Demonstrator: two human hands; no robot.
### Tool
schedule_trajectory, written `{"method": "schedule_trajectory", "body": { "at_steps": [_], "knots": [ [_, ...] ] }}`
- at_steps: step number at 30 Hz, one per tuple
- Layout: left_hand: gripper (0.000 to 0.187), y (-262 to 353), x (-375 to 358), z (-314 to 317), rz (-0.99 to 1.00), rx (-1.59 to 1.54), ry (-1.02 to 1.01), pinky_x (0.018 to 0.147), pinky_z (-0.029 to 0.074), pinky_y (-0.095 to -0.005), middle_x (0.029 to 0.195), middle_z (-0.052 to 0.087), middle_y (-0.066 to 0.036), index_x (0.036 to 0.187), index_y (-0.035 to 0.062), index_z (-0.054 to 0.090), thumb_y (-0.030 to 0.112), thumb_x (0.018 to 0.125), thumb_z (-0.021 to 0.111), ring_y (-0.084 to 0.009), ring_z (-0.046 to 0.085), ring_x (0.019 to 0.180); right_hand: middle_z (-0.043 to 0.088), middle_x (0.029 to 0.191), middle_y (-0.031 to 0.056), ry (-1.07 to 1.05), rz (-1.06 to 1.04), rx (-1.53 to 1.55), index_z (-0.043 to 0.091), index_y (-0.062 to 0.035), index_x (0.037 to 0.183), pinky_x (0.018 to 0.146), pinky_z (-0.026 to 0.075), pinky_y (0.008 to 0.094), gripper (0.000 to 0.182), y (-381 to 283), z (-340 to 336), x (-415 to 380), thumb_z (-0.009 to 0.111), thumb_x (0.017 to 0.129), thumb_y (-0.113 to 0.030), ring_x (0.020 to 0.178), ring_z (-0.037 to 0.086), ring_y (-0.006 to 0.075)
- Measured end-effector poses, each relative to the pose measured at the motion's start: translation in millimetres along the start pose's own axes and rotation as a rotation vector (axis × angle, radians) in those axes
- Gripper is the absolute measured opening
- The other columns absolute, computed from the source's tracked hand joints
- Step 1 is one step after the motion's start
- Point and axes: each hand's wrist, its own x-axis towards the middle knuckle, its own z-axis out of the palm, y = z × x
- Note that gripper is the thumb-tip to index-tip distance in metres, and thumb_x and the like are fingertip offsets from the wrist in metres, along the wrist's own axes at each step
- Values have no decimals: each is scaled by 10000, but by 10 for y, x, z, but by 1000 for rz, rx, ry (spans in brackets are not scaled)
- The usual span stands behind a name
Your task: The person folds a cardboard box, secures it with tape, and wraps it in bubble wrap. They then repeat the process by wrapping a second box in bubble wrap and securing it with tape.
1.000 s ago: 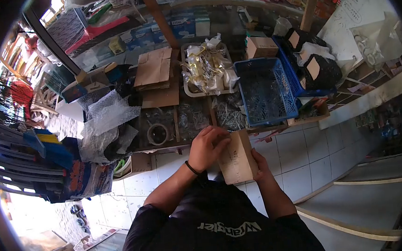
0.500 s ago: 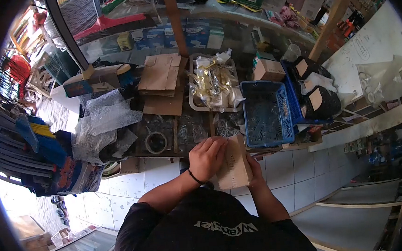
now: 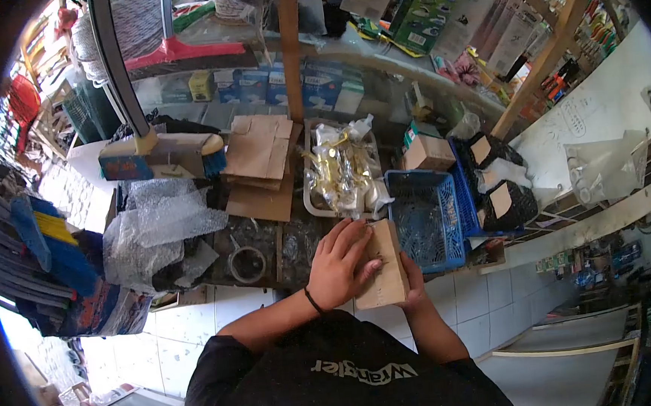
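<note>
A small brown cardboard box (image 3: pixel 384 263) is held in front of my chest, tilted, between my two hands. My left hand (image 3: pixel 339 266) lies on its left side, with the fingers along the far left edge and the thumb across the top face. On the right side, my right hand (image 3: pixel 413 284) grips the box, its fingers partly hidden behind it. Just beyond the box is a white tray (image 3: pixel 309 196) with several plastic-wrapped gold-coloured pieces. A blue plastic basket (image 3: pixel 456 216) stands to the right of the tray.
Flattened cardboard (image 3: pixel 258 155) and bubble wrap (image 3: pixel 168 214) lie to the left on the glass counter, near a roll of tape (image 3: pixel 247 264). Another small carton (image 3: pixel 428 153) sits behind the basket. Black plastic-wrapped bundles (image 3: pixel 508 201) are farther right. A wooden post (image 3: pixel 291 54) rises at the back.
My left hand has shifted on the box; its thumb now shows across the top face and its fingers are more stretched. The view has tilted, so the counter appears lower.
</note>
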Motion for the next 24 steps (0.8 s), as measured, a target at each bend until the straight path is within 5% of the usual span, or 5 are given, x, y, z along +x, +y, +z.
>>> {"method": "schedule_trajectory", "body": {
  "at_steps": [4, 6, 9, 24],
  "knots": [
    [523, -140, -26, -17, -14, 149, -52, 1029, 183, -499, 1295, 449, -74, 1225, 76, 511, 368, 807, 625, -275, 381, 1241, 515, 1203, 169, 9, -16, -109, 357, -25, 1318, 902, 476, 429, 598, 60, -126, 129, 507, 883, -408, 1059, 559, 288],
    [523, -198, -52, -22, -24, 183, -52, 1011, 183, -497, 1292, 458, -48, 1230, 78, 510, 360, 803, 617, -245, 387, 1234, 520, 1196, 165, -10, -167, -448, 351, -26, 1319, 879, 488, 431, 578, 124, -175, 189, 503, 895, -389, 1036, 572, 293],
    [550, -319, -63, -49, -41, 181, -82, 988, 194, -480, 1297, 451, -43, 1248, 71, 491, 352, 795, 626, -242, 399, 1205, 530, 1175, 162, 117, 24, -6, 351, -25, 1315, 860, 495, 427, 567, 125, -1, 244, 509, 901, -379, 1020, 576, 295],
    [533, -815, -87, -153, -83, -58, -205, 952, 317, -469, 1236, 434, -163, 1285, 30, 428, 287, 846, 587, -323, 437, 1130, 523, 1187, 131, 201, 35, -50, 372, -32, 1303, 874, 477, 382, 549, 326, -45, 615, 558, 876, -324, 1051, 552, 248]
  ]
}}
